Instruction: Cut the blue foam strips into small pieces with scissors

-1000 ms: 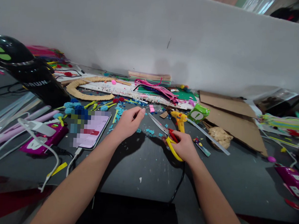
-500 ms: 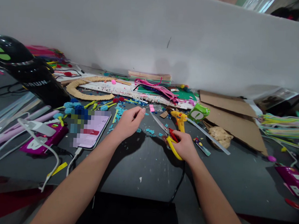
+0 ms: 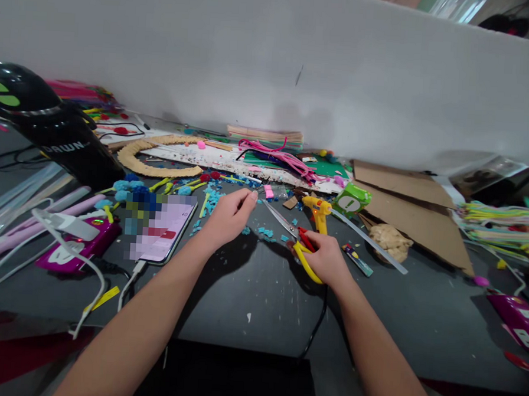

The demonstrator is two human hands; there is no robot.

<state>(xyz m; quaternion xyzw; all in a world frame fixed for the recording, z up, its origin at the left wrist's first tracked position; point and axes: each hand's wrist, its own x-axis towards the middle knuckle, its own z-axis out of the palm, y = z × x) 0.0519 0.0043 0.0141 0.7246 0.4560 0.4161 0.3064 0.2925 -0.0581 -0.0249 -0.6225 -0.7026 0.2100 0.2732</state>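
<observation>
I'm holding scissors [image 3: 289, 232] in my right hand [image 3: 326, 257], left hand [image 3: 228, 217] pinching something tiny (can't identify it); I'm feeding it squarely between the blades.

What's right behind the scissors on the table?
Behind the scissors in the right hand stands a yellow glue gun, with a green packet beside it. The gun's base and the scissor handles are partly covered by the hand.
</observation>
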